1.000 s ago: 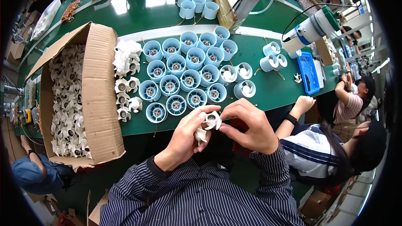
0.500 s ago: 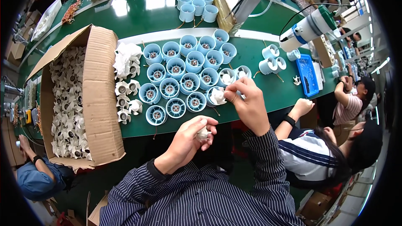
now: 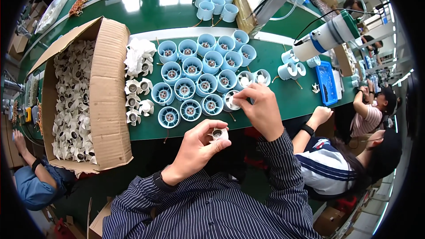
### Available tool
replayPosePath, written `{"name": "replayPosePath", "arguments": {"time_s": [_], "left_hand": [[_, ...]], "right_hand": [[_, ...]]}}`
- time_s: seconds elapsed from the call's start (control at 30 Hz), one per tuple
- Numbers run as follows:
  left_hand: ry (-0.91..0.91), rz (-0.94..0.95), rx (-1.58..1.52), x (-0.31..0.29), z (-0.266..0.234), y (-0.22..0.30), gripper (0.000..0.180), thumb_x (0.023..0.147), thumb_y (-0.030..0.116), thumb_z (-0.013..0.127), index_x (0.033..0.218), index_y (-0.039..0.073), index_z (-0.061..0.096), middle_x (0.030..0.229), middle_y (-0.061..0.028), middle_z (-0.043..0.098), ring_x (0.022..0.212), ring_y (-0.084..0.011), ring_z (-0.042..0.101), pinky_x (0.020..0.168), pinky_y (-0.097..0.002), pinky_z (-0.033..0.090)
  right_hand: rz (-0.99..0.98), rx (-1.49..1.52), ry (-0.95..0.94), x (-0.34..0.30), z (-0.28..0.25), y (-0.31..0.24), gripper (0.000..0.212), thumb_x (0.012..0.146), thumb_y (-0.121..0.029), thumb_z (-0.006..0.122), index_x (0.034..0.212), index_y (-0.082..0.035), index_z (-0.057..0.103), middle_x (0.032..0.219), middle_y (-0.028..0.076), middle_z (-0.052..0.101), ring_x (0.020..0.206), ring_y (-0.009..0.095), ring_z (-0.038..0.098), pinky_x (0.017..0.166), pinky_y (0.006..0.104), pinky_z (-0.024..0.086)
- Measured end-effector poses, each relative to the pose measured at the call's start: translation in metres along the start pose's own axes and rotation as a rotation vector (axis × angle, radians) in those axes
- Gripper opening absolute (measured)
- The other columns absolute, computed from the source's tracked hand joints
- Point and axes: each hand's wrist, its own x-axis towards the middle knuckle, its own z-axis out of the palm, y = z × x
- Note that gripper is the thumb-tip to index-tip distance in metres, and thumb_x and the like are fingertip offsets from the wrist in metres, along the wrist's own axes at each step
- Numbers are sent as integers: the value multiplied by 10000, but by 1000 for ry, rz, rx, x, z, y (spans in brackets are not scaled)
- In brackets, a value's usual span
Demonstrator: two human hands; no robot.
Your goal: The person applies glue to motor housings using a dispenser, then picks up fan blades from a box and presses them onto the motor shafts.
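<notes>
My left hand (image 3: pixel 197 144) holds a small white fan wheel (image 3: pixel 218 133) between thumb and fingers, its dark round hub opening turned up. At the near right corner of the group of light-blue cups (image 3: pixel 206 84), my right hand (image 3: pixel 262 108) reaches over one cup. Its fingers are closed on a second white fan wheel (image 3: pixel 229 101), which sits inside that cup. Fan wheels also sit in two neighbouring cups (image 3: pixel 261 78). The other cups of the group stand upright with ribs and a small metal centre visible inside.
On the left, a cardboard box (image 3: pixel 108 97) is full of white fan wheels, with several loose ones (image 3: pixel 133 102) beside it. Right of the cups are a blue tray (image 3: pixel 326 83) and a white cylindrical device (image 3: pixel 323 37). A co-worker's hand (image 3: pixel 321 115) is near the right table edge.
The fan wheel under my right hand has gone down into its cup. My left hand has turned its fan wheel so the hub opening shows. The view has shifted slightly.
</notes>
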Motion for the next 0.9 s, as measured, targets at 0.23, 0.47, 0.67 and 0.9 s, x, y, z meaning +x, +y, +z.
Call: {"name": "replayPosePath", "arguments": {"time_s": [0.23,0.47,0.67,0.9], "left_hand": [[19,260,290,4,2,6,493,946,-11,773,1400,-32,580,1316,-115,641,1096,-130,641,948,-289,561],[62,253,147,4,-2,0,524,970,17,755,1438,-60,533,1314,-160,664,1118,-180,690,960,-319,596],[107,184,-60,5,5,8,554,1024,83,708,1489,-85,458,1288,-208,688,1086,-213,725,923,-336,623],[58,5,-123,2,-2,0,409,1103,159,574,1445,-55,510,1221,-220,718,1017,-271,759,822,-323,627]], "right_hand": [[-90,-216,10,-1,0,-4,71,829,-121,809,839,-64,768,825,86,678,855,306,650,808,421,497],[-172,-57,89,-6,-8,-27,119,824,-89,816,921,-52,759,812,73,661,814,283,651,761,396,512],[-314,243,-60,-32,-15,-47,181,831,8,807,988,-21,723,888,100,701,742,280,664,667,359,530],[-180,107,55,-4,-5,-19,88,891,0,753,953,4,690,898,129,696,744,303,663,675,370,532]]}}
